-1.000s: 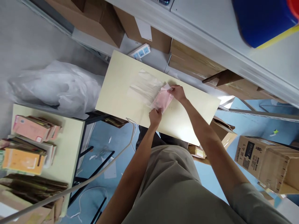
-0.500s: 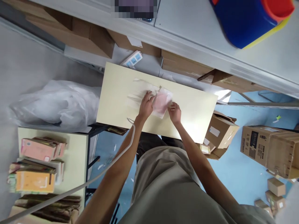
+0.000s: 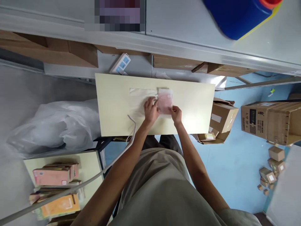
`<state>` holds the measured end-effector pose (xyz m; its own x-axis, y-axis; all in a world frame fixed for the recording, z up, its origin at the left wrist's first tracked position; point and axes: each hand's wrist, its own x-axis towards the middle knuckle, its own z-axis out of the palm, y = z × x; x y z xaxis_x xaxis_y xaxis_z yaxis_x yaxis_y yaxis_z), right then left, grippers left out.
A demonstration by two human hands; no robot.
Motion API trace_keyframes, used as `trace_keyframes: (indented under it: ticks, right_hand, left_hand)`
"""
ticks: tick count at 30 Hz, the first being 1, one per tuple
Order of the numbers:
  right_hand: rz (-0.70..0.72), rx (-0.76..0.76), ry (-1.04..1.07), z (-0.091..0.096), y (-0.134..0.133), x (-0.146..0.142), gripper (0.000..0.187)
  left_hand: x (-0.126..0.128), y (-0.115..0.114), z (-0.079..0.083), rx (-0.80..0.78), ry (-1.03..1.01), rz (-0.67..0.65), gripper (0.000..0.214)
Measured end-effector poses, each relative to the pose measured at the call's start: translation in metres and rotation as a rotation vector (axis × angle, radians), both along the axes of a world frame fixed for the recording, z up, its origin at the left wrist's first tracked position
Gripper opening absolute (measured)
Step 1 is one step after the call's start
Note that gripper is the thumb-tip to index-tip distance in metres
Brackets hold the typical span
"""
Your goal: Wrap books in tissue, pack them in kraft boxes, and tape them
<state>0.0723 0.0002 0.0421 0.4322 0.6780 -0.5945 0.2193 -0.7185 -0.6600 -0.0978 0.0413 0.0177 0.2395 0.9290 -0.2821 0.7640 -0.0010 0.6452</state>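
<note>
A pink book, flat and apparently inside a translucent plastic cover, lies near the middle of the cream table. At its left edge my left hand has its fingers curled, with thumb and fingertips on the book's side and the sheet. My right hand is closed in a pinch on the book's lower right edge. A clear plastic sheet spreads out flat on the tabletop to the left, partly under my left hand. Whether it joins the book's cover, I cannot tell.
A grey cable crosses over my left forearm. Pink and orange books are stacked on a side table, below a large plastic bag. A power strip lies behind the table. Cardboard boxes stand at the right.
My view has turned, so the table sits straighter. The book has come square to the table, and the plastic sheet at left lies flatter. Both hands stay at the book's sides.
</note>
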Motion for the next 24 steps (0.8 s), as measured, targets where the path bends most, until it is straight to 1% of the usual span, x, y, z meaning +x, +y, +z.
trace_keyframes:
  ticks: [2, 5, 8, 10, 12, 14, 16, 18, 20, 22, 24]
  right_hand:
    - [0.063, 0.042, -0.110, 0.013, 0.001, -0.016, 0.027]
    - [0.202, 0.116, -0.297, 0.032, 0.000, -0.052, 0.023]
    - [0.327, 0.104, -0.402, 0.038, 0.002, -0.092, 0.027]
    - [0.418, 0.069, -0.435, 0.033, 0.006, -0.116, 0.030]
    - [0.489, 0.030, -0.460, 0.022, 0.010, -0.136, 0.034]
    - [0.524, 0.008, -0.469, 0.008, 0.014, -0.152, 0.034]
    - [0.519, 0.000, -0.466, -0.003, 0.016, -0.164, 0.032]
    - [0.499, -0.013, -0.459, -0.011, 0.017, -0.171, 0.032]
    - [0.494, -0.023, -0.453, -0.013, 0.016, -0.173, 0.033]
    - [0.498, -0.001, -0.459, -0.012, 0.013, -0.169, 0.033]
    - [0.456, 0.053, -0.507, -0.011, 0.009, -0.160, 0.034]
  left_hand:
    - [-0.002, 0.003, 0.002, -0.005, 0.009, -0.024, 0.058]
    - [-0.012, 0.007, 0.005, -0.013, -0.013, -0.100, 0.056]
    - [-0.038, 0.009, 0.003, -0.025, -0.047, -0.173, 0.060]
    - [-0.066, 0.010, 0.001, -0.023, -0.037, -0.194, 0.066]
    - [-0.096, 0.012, -0.001, -0.019, 0.002, -0.214, 0.075]
    - [-0.121, 0.013, -0.001, -0.022, 0.045, -0.241, 0.082]
    - [-0.137, 0.015, 0.000, -0.030, 0.072, -0.254, 0.087]
    - [-0.143, 0.016, 0.002, -0.039, 0.077, -0.257, 0.090]
    - [-0.143, 0.017, 0.005, -0.047, 0.073, -0.255, 0.091]
    - [-0.141, 0.018, 0.007, -0.053, 0.076, -0.255, 0.093]
    - [-0.141, 0.018, 0.009, -0.060, 0.085, -0.268, 0.097]
